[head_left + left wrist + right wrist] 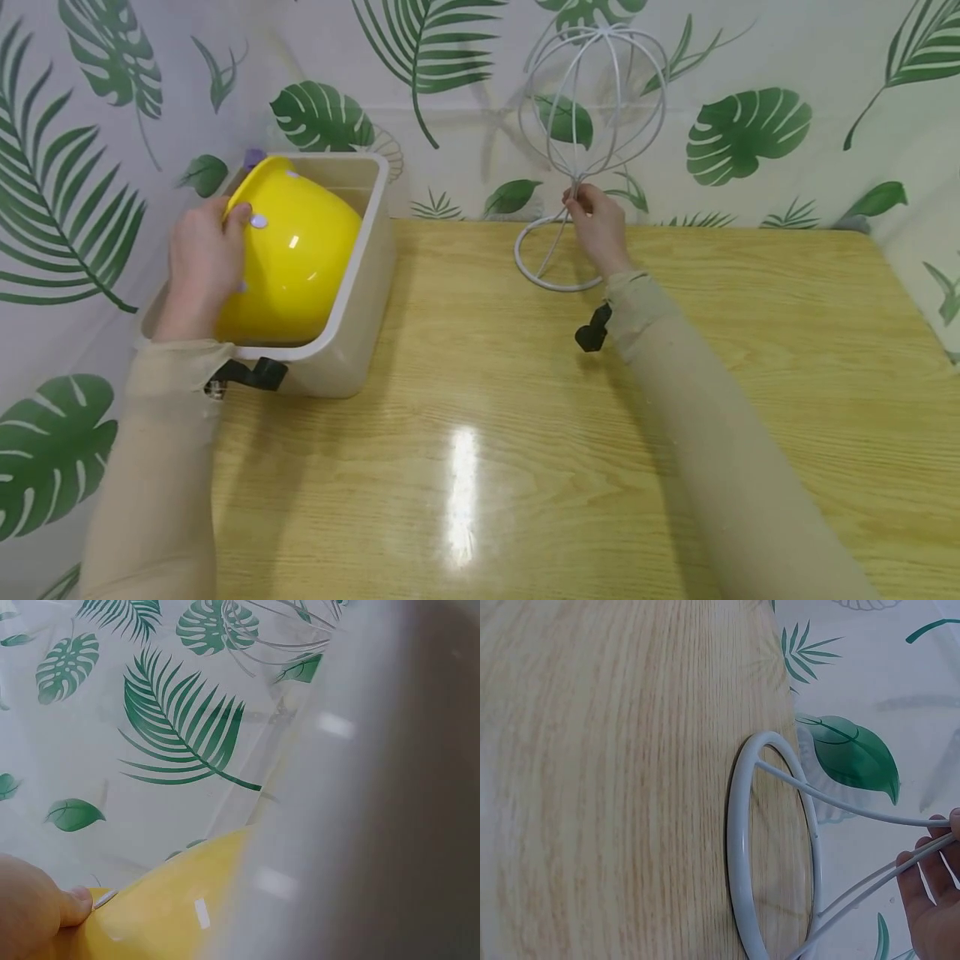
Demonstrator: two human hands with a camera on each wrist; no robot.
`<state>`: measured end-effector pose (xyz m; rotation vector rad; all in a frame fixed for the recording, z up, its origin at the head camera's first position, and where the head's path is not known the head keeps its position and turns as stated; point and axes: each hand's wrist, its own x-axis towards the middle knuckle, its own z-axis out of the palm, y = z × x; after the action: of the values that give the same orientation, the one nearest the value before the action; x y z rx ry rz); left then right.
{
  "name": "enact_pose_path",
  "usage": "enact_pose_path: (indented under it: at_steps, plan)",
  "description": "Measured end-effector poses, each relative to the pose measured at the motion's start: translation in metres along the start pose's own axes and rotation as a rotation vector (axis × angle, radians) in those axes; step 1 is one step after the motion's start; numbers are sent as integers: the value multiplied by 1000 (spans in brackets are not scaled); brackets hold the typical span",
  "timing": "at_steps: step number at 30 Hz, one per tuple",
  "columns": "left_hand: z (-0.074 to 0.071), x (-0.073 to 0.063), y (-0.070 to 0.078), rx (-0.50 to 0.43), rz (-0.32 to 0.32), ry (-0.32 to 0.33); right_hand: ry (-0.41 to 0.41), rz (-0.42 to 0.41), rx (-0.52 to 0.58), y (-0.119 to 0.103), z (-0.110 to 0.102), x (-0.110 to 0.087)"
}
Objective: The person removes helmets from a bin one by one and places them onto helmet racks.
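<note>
Head view: table (pixel 787 333), yellowish wood-grain top with a glossy finish; rear edge runs across the middle of the frame, right edge slants toward the lower right. Back wall covering (pixel 750 50): off-white, printed with green leaves, faint creases at upper centre. Left wall covering (pixel 45 333): same print, cooler in tone, extending to lower left. Pattern also at far right, beyond the table. Light: bright elongated reflection (pixel 461 496), lower centre. Right wrist view: wood grain at left, leaf print at right.
</note>
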<state>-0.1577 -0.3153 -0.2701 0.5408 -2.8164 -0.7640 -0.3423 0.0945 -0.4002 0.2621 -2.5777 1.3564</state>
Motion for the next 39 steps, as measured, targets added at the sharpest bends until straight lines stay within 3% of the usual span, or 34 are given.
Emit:
enact_pose_path:
  at_steps: [10,17,25,34,39]
  plan:
    - [-17,-1,7,-26,-6,60,6,8,-3,-5,-2,0]
    - [-34,-3,17,25,10,123,8,-4,8,-6,-3,-1]
    - [-55,-8,27,-40,-56,133,1,2,13,-5,-2,-1]
    - [-76,-14,39,-166,-105,283,-6,17,11,-4,-1,1]
    - [-81,-17,42,-254,-85,372,-6,9,-2,-2,-1,2]
